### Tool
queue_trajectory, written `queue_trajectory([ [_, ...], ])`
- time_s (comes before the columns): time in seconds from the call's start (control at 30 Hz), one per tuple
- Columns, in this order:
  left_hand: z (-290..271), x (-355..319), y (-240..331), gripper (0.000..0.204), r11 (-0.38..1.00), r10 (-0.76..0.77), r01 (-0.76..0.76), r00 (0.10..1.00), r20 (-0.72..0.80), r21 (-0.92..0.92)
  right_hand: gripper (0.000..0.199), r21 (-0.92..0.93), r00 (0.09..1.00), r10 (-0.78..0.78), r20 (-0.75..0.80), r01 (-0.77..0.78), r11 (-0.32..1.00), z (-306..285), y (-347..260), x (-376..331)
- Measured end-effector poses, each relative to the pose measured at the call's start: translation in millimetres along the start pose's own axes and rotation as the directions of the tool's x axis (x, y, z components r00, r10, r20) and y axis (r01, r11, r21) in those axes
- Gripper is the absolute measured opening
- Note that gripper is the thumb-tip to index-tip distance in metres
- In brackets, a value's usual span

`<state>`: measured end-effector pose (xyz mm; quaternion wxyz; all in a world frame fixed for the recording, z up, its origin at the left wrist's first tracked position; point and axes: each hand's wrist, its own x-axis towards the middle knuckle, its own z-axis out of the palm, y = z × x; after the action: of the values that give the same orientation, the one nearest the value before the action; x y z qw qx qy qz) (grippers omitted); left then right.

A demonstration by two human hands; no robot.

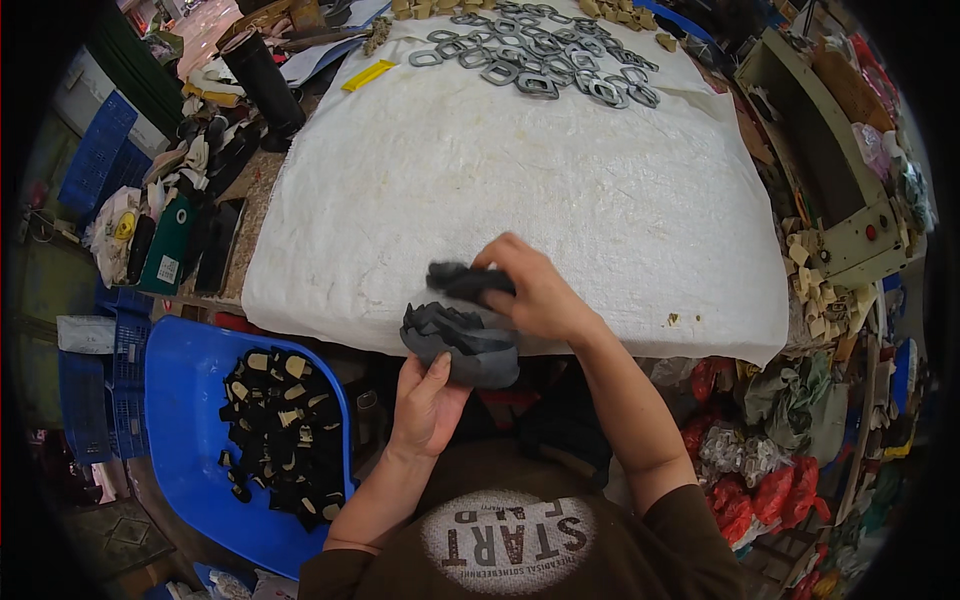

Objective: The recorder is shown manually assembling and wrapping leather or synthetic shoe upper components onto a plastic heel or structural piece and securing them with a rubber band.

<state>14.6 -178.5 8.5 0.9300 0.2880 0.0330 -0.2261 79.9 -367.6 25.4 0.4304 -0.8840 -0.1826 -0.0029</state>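
Close to the table's front edge, my left hand [428, 405] grips a stack of dark grey, curved sheet pieces [480, 362] with jagged upper edges, the thumb pressed on its near side. Just above the stack, my right hand [545, 298] has its fingers closed around a bunched dark piece [460, 281], blurred by motion. It looks like the same material, but its exact kind is unclear. Both hands are over the near edge of the white sheet [500, 190] that covers the table.
Many grey ring-shaped pieces [540, 85] lie at the table's far side, near a yellow strip [368, 75]. A blue tub [180, 430] with black-and-beige pieces stands at lower left. A dark cylinder [262, 85] is at far left, a metal machine housing [840, 170] at right.
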Motion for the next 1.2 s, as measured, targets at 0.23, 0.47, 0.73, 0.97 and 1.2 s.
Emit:
queue_trajectory([
  [0.23,-14,9,12,0.049,0.999,0.032,-0.031,0.995,0.090,-0.014,0.040,0.549,0.874,0.360,-0.328,-0.134,0.825,-14,14,11],
  [0.47,7,60,17,0.044,0.981,0.061,-0.093,0.981,0.185,0.171,0.030,0.688,0.888,0.367,-0.278,-0.083,0.721,-2,19,9],
  [0.73,17,88,15,0.034,0.976,0.156,-0.152,0.988,-0.014,0.156,0.026,0.296,0.943,0.132,-0.305,-0.037,0.954,-15,24,-1],
  [0.97,-9,87,41,0.041,0.996,0.088,-0.087,0.993,0.074,-0.014,0.029,0.155,0.943,0.274,-0.188,-0.247,0.957,-46,36,-42],
  [1.2,-27,74,38,0.050,1.000,-0.016,0.007,0.960,0.280,0.031,0.036,0.475,0.987,0.128,-0.094,-0.069,0.877,-22,-7,-24],
])
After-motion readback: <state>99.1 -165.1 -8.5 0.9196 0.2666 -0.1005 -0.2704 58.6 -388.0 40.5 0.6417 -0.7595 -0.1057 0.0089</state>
